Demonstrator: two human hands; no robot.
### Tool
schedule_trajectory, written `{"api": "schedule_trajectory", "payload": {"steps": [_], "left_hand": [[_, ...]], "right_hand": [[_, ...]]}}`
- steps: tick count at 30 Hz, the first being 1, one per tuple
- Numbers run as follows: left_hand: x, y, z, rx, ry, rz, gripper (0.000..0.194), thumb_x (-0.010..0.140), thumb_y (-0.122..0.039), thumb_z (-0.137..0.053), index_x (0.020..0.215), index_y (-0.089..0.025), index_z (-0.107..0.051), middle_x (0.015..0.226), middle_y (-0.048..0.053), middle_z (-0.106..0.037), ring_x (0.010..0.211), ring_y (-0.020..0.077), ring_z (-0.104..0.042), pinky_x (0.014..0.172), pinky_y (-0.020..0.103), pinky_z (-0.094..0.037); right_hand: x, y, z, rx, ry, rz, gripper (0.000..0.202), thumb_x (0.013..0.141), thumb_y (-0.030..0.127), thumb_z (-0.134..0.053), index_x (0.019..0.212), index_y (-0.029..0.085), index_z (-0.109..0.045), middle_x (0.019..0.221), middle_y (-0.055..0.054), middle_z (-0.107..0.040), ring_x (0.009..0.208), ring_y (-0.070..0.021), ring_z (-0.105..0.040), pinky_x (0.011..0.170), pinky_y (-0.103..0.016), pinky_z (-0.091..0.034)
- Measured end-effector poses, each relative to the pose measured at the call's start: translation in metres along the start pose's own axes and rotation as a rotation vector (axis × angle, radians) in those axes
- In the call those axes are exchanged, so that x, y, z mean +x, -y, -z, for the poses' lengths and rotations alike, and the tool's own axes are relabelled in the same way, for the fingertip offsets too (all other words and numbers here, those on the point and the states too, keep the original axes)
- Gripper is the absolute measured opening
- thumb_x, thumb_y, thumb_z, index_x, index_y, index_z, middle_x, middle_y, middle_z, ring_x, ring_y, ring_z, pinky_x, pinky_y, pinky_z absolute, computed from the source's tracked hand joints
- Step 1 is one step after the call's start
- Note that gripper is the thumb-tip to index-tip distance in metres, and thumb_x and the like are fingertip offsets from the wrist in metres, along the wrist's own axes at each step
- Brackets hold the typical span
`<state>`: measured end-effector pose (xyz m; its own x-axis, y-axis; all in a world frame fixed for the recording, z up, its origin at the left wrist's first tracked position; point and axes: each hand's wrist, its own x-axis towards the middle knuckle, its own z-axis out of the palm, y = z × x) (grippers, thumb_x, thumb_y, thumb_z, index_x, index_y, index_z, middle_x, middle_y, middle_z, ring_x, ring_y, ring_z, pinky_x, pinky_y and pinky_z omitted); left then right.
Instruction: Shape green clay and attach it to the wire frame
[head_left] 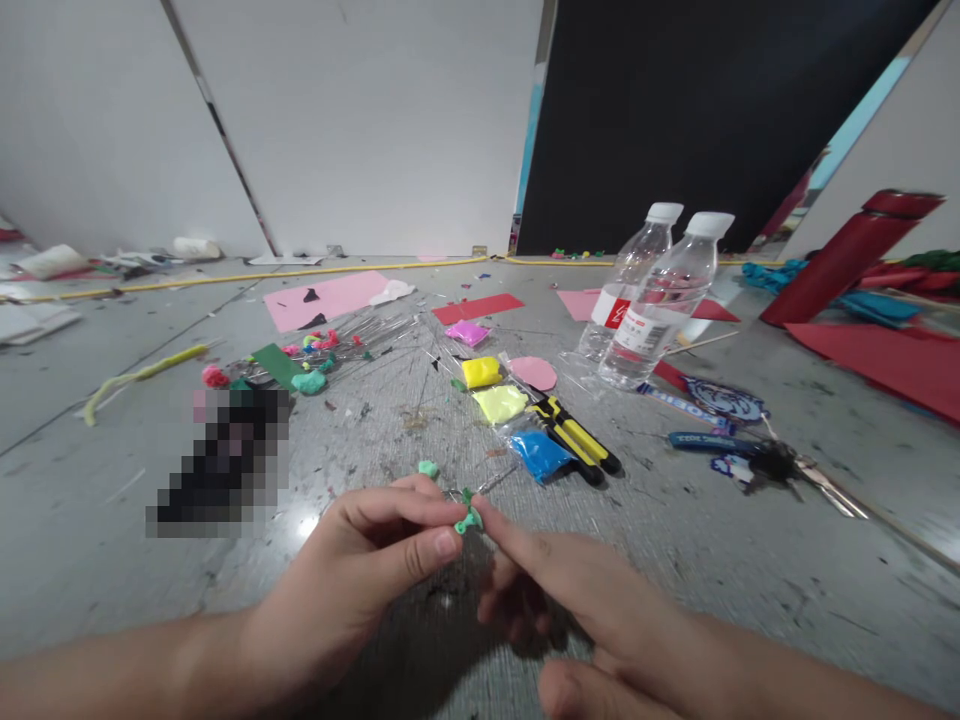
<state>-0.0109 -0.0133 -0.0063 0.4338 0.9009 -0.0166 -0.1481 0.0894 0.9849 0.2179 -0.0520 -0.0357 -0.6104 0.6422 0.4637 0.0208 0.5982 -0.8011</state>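
Note:
In the head view my left hand [382, 550] pinches a small mint-green clay piece [469, 521] between thumb and index finger. A thin wire seems to run out of the clay, with a darker green bit at its top. My right hand [585, 585] reaches in from the other side, its index fingertip touching the clay. The right thumb stands well apart and the other fingers curl loosely below, holding nothing visible. Just beyond my left fingers is another mint-green lump [428, 468], partly hidden behind them.
Packets of blue clay [540, 455], yellow clay [481, 373] and pale yellow clay [500, 404] lie ahead beside yellow-black pliers [577, 435]. Two water bottles [652, 300], a red flask [847, 255] and scissors [832, 490] are rightward. Wires with clay flowers [322, 340] lie left.

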Motion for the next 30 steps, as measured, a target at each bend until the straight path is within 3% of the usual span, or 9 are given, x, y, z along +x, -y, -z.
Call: {"api": "schedule_trajectory", "payload": {"steps": [5, 10, 30], "left_hand": [[0.0000, -0.0014, -0.0012, -0.024, 0.007, 0.008, 0.009, 0.074, -0.042, -0.091, 0.079, -0.037, -0.085, 0.077, -0.001, -0.067, 0.076, 0.0128, -0.060, 0.078, 0.026, -0.048], [-0.0009, -0.0019, -0.0015, -0.021, -0.024, 0.043, 0.013, 0.072, -0.046, -0.092, 0.077, -0.036, -0.085, 0.076, -0.002, -0.064, 0.075, 0.0117, -0.057, 0.077, 0.024, -0.046], [-0.0010, 0.0004, -0.0021, -0.001, 0.025, 0.017, 0.005, 0.078, -0.037, -0.088, 0.081, -0.034, -0.086, 0.076, 0.001, -0.063, 0.077, 0.0146, -0.056, 0.073, 0.027, -0.047]], "right_hand": [[0.0007, 0.0002, -0.0016, 0.058, -0.044, 0.009, 0.073, 0.102, 0.053, -0.056, 0.164, 0.028, -0.029, 0.113, -0.010, -0.067, 0.089, -0.0188, -0.063, 0.072, -0.030, -0.054], [0.0027, 0.0019, -0.0006, 0.059, -0.079, 0.042, 0.067, 0.102, 0.045, -0.061, 0.162, 0.031, -0.033, 0.107, -0.006, -0.065, 0.086, -0.0162, -0.063, 0.068, -0.026, -0.054], [-0.0004, 0.0003, -0.0030, -0.004, -0.089, 0.072, 0.072, 0.102, 0.049, -0.058, 0.164, 0.033, -0.027, 0.108, -0.006, -0.067, 0.086, -0.0171, -0.062, 0.072, -0.028, -0.055]]}}
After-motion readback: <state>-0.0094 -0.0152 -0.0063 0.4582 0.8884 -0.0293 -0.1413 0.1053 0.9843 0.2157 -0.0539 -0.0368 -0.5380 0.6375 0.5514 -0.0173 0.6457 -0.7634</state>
